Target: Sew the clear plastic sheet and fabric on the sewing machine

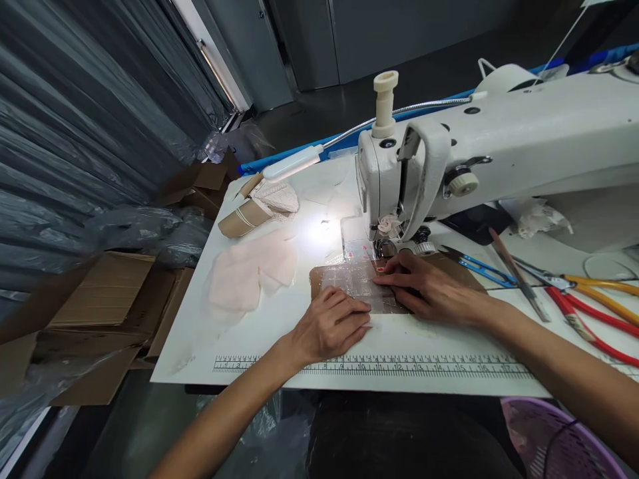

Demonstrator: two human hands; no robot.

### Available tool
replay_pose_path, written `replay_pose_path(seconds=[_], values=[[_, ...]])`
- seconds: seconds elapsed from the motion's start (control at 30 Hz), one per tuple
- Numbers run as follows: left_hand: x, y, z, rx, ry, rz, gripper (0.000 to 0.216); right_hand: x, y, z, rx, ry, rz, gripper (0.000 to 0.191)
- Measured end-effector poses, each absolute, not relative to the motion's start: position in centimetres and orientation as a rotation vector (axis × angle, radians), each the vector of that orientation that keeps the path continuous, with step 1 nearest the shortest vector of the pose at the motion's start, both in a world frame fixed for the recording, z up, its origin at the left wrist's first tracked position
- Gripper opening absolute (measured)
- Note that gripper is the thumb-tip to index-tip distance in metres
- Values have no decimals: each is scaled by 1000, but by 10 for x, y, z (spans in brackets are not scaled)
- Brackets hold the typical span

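A clear plastic sheet [354, 283] lies over a brown card on the white sewing table [279, 332], reaching under the needle of the white sewing machine [499, 146]. My left hand [332, 324] rests with curled fingers on the sheet's near left edge. My right hand [432, 287] lies flat on the sheet's right side, fingers stretched toward the presser foot [382, 249]. A small fabric rosette [388, 225] sits at the machine's head.
Pale pink fabric pieces [249, 273] lie at left beside a rolled brown bundle [247, 216]. Blue snips [479, 266], red-handled pliers [594, 319] and orange-handled scissors [599, 286] lie at right. Cardboard boxes [100, 299] stand on the floor left; a purple basket [564, 439] sits below.
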State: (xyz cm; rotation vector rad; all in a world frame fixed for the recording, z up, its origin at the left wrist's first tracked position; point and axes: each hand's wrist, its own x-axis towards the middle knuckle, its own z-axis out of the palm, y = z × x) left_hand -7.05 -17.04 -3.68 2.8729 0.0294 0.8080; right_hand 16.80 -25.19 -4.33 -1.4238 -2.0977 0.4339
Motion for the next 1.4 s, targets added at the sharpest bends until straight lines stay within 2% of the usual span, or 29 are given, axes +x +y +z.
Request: replay_pose_path(seconds=[0.27,0.63,0.83,0.9,1.03,1.2,1.4], values=[[-70,-171,-36,2878,33,843,7,171,-259,-34,-1488,-1982,425,35],[-70,-173,-37,2869,98,792,8,164,-268,-38,-1458,-2243,390,36],[-68,-169,-29,2734,165,861,29,163,-268,-37,-1443,-2240,372,36],[-62,-162,-23,2761,202,879,29,163,-267,-37,-1431,-2237,365,37],[-44,-144,-20,2991,168,763,25,163,-267,-37,-1420,-2243,343,38],[-27,-129,-29,3287,91,536,33,162,-266,-38,-1417,-2251,310,38],[-10,-116,-30,3344,162,410,37,164,-259,-41,-1500,-2185,133,36]])
